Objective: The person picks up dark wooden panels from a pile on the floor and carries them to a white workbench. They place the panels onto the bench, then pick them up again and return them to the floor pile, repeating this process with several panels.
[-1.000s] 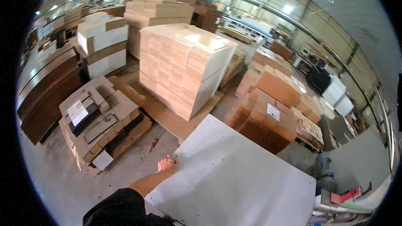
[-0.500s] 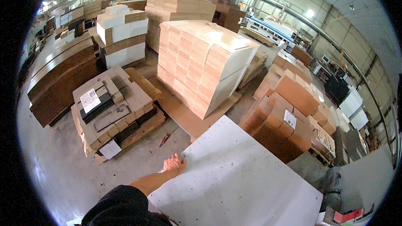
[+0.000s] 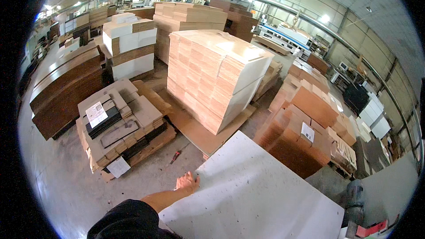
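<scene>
A large white board (image 3: 256, 190), speckled with dark marks, spans the lower middle with one corner pointing away from me. My left hand (image 3: 187, 183) grips its left edge, thumb toward the top face and fingers bent at the rim; their undersides are hidden. A black sleeve covers that arm. My right hand is out of sight. On the floor beyond my left hand lies a small red-and-black tool (image 3: 175, 156), too small to name surely. Past the board's far corner stands a tall block of stacked panels (image 3: 201, 77) with pale wood-coloured edges.
To the left, a low stack of grey-brown panels (image 3: 133, 119) carries a paper sheet (image 3: 96, 113). Brown panel stacks (image 3: 292, 139) line the right side. Dark panels (image 3: 66, 93) and white-faced stacks (image 3: 133, 67) stand farther left. A long blue-and-white machine (image 3: 283, 36) sits at the back.
The whole view has shifted, so the stacks and the board's far corner appear slightly lower. My left hand keeps its place at the board's edge.
</scene>
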`<state>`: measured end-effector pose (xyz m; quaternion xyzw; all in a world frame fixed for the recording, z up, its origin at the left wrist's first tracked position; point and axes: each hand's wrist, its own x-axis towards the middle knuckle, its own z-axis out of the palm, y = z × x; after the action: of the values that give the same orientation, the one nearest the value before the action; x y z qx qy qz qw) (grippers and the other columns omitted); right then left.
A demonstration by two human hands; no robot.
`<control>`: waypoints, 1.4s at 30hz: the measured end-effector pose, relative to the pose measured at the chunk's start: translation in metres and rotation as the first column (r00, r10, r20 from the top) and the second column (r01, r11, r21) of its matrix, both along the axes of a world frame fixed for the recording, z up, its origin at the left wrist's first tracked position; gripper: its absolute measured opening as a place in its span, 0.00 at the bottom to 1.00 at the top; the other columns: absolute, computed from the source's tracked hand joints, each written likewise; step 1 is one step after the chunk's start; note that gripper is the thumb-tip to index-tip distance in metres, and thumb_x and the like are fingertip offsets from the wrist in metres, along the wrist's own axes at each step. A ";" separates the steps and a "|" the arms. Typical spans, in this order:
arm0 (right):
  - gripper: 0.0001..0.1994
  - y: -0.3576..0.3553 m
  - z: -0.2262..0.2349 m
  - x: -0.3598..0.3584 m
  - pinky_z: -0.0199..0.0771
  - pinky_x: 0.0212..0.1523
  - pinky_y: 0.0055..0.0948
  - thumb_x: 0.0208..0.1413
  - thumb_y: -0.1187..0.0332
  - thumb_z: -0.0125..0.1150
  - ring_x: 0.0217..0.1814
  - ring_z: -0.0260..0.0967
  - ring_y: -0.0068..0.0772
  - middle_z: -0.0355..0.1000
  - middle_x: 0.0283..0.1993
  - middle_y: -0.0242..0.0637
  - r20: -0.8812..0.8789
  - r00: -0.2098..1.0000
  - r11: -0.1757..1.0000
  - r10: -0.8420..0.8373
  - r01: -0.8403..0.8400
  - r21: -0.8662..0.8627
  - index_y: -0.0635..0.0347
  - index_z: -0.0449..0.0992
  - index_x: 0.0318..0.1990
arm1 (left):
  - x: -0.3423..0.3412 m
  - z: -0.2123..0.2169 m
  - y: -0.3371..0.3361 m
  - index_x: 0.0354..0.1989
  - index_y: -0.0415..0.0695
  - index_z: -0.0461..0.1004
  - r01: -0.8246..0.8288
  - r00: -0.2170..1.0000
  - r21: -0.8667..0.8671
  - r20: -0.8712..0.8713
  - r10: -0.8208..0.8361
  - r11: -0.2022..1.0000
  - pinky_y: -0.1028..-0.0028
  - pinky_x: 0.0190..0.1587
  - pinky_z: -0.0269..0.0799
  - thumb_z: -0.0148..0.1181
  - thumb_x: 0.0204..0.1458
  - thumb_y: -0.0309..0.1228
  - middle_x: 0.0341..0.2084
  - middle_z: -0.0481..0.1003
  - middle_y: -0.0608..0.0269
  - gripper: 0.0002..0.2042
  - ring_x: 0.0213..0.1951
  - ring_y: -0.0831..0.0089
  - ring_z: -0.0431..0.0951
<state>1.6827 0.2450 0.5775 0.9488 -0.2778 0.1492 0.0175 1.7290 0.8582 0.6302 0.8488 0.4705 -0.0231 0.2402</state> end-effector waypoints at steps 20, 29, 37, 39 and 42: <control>0.35 -0.032 -0.056 0.005 0.60 0.61 0.62 0.58 0.45 0.56 0.68 0.56 0.60 0.60 0.68 0.55 -0.047 0.991 0.980 0.124 -0.130 -0.148 0.61 0.65 0.65 | -0.001 0.005 -0.004 0.52 0.38 0.68 -0.011 1.000 -0.017 -0.023 0.011 1.000 0.55 0.54 0.70 0.44 0.60 0.57 0.48 0.78 0.47 0.30 0.50 0.53 0.79; 0.32 -0.038 -0.058 -0.003 0.63 0.58 0.61 0.58 0.47 0.56 0.65 0.60 0.60 0.62 0.66 0.53 -0.088 0.986 0.963 0.143 -0.159 -0.219 0.60 0.68 0.63 | 0.000 -0.001 -0.002 0.52 0.38 0.67 -0.001 1.000 -0.030 -0.028 0.000 1.000 0.55 0.54 0.70 0.43 0.61 0.57 0.46 0.78 0.46 0.30 0.49 0.52 0.79; 0.30 -0.001 -0.004 -0.003 0.66 0.56 0.60 0.58 0.48 0.56 0.62 0.62 0.60 0.65 0.64 0.52 -0.133 0.988 0.958 0.073 -0.107 -0.265 0.60 0.71 0.61 | -0.001 -0.016 -0.001 0.60 0.35 0.63 0.020 0.999 0.048 -0.029 -0.018 0.999 0.55 0.53 0.70 0.42 0.61 0.57 0.47 0.78 0.44 0.34 0.49 0.52 0.80; 0.29 0.002 0.014 -0.001 0.67 0.55 0.60 0.58 0.49 0.57 0.62 0.63 0.60 0.66 0.64 0.51 -0.158 0.987 0.962 0.011 -0.054 -0.269 0.60 0.71 0.60 | -0.001 -0.026 0.000 0.60 0.36 0.64 0.008 0.997 0.088 -0.075 -0.002 0.996 0.55 0.52 0.72 0.42 0.61 0.56 0.45 0.79 0.45 0.33 0.47 0.52 0.80; 0.30 0.005 0.034 0.003 0.70 0.54 0.53 0.52 0.50 0.64 0.64 0.62 0.50 0.66 0.62 0.49 -0.193 0.972 0.947 -0.137 0.185 0.261 0.62 0.73 0.57 | -0.003 -0.045 0.007 0.55 0.38 0.68 0.054 0.992 0.122 -0.117 -0.040 0.991 0.57 0.48 0.75 0.42 0.62 0.56 0.39 0.80 0.46 0.30 0.43 0.53 0.82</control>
<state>1.6853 0.2502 0.6115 0.9252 -0.3702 0.0244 -0.0796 1.7264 0.8649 0.5855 0.8703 0.4638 -0.0478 0.1587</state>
